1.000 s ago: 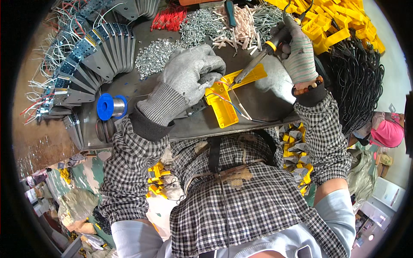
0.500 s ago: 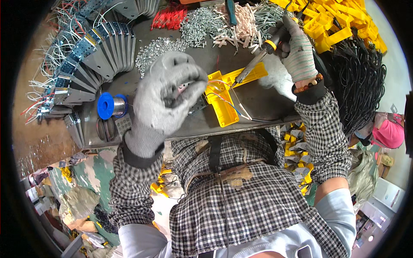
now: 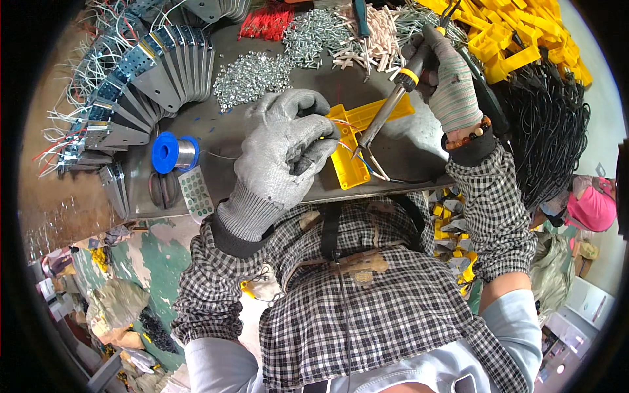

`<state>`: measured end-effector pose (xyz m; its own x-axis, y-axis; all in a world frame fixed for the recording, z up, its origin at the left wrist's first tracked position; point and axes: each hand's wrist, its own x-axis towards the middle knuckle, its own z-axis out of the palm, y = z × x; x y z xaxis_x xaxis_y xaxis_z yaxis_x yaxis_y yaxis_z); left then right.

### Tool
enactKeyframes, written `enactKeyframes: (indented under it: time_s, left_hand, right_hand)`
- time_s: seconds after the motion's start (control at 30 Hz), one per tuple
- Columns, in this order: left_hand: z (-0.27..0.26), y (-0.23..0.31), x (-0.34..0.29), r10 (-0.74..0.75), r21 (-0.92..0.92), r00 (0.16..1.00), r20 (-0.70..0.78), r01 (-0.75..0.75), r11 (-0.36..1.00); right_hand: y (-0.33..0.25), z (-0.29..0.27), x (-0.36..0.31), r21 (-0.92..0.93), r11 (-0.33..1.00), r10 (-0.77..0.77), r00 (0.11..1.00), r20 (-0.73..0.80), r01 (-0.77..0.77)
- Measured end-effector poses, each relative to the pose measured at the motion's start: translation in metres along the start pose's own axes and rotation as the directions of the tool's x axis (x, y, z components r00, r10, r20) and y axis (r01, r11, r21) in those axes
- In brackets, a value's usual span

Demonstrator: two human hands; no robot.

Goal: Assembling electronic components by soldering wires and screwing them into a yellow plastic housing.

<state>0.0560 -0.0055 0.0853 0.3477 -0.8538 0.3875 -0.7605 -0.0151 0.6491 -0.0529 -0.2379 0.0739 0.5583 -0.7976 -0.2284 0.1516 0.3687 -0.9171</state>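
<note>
My left hand [image 3: 288, 147], in a grey glove, is closed, its thumb and finger pinched beside the yellow plastic housing [image 3: 350, 171]. A thin strand of solder wire [image 3: 219, 156] runs from the blue spool [image 3: 169, 152] into that hand; its end is hidden by the fingers. My right hand [image 3: 453, 85], in a striped glove, grips a soldering iron [image 3: 391, 108] by its dark handle. The iron slants down left, its tip over the housing, close to thin red, blue and white wires [image 3: 375, 164]. Whether the tip touches them I cannot tell.
Metal brackets with wires [image 3: 157, 78] fan out at left. Nuts [image 3: 252, 78], screws [image 3: 316, 39], pale sleeves [image 3: 373, 33] and red parts [image 3: 267, 23] lie in piles at the back, near a screwdriver [image 3: 360, 19]. Yellow housings [image 3: 511, 33] and black cables [image 3: 547, 131] fill the right.
My left hand has moved right, closer to the housing, with its fingers drawn together. The iron's tip has come lower and nearer to me. The solder strand now shows beside the spool.
</note>
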Motion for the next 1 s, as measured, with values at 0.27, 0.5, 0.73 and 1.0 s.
enactKeyframes:
  time_s: [0.27,0.5,0.73,1.0]
  left_hand:
    - [-0.001,0.001,0.004,0.006,0.104,0.999,0.052,-0.011,0.994]
    - [0.001,0.001,0.007,0.019,0.098,0.998,0.066,-0.025,0.995]
    - [-0.035,-0.047,0.038,-0.384,-0.099,0.883,-0.271,0.371,0.923]
    - [0.004,-0.048,-0.022,0.079,0.321,0.978,0.193,-0.139,0.937]
  right_hand:
    - [0.0,-0.013,0.007,-0.047,0.999,0.018,0.997,0.072,-0.015]
    - [0.001,-0.019,0.011,-0.008,1.0,0.029,0.996,0.086,-0.029]
    - [-0.005,-0.002,0.009,-0.025,0.999,-0.021,1.0,0.016,0.022]
    - [-0.005,-0.004,-0.002,-0.033,0.999,0.016,0.995,0.095,-0.013]
